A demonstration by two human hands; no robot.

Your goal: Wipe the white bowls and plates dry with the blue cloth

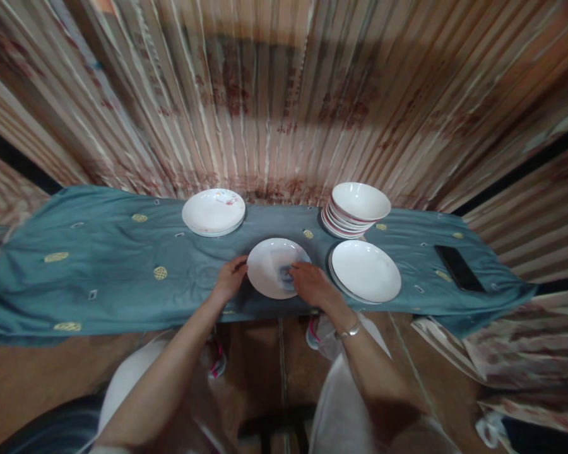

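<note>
Holding a white plate (265,268) over teal tablecloth (123,287)

Pinching the rim at nine o'clock with nearly closed fingers of the left hand (230,277). Clutching a blurred grey wad (285,278) against it near three o'clock with curled fingers of the right hand (313,285). Facing floral plates (212,213) at ten o'clock, stacked bowls (355,211) at two, plain plates (366,271) at three.
</note>
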